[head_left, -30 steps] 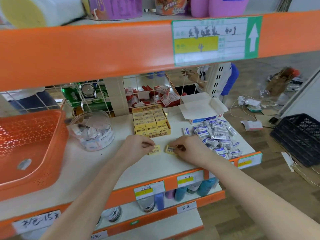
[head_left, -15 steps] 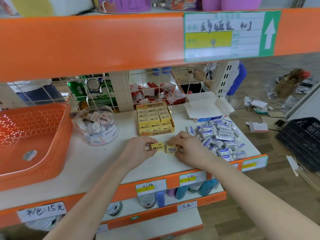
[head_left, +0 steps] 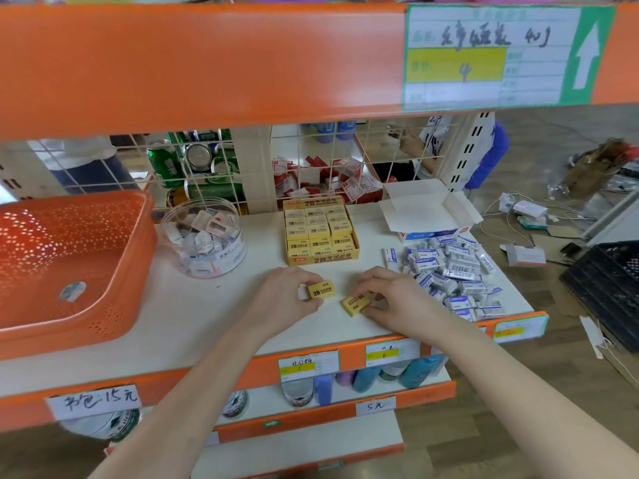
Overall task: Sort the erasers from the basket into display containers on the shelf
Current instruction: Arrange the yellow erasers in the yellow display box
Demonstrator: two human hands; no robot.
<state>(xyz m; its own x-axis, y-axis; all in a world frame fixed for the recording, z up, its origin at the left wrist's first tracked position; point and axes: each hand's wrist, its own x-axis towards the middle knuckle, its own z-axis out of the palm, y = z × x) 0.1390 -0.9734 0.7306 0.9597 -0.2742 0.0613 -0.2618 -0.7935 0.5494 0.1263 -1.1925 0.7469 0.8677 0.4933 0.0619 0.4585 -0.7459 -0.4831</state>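
Observation:
My left hand (head_left: pixel 283 295) pinches a yellow 2B eraser (head_left: pixel 322 289) just above the white shelf. My right hand (head_left: pixel 390 299) grips a second yellow eraser (head_left: pixel 356 303), tilted, low over the shelf. Behind them stands the yellow display box (head_left: pixel 323 261) filled with rows of the same erasers. A pile of white and blue erasers (head_left: pixel 449 274) lies to the right, in front of an open white and blue carton (head_left: pixel 428 216). The orange basket (head_left: pixel 72 267) sits at the left with one small eraser inside. A clear round tub (head_left: pixel 204 236) holds several mixed erasers.
An orange shelf beam (head_left: pixel 207 63) with a price label hangs close overhead. A wire grid (head_left: pixel 311 160) closes the back of the shelf. A black crate (head_left: pixel 608 292) and loose boxes and cables lie on the floor at the right. A person stands behind the grid.
Both hands have lifted their yellow erasers slightly off the shelf and drawn a little apart. The camera has moved closer.

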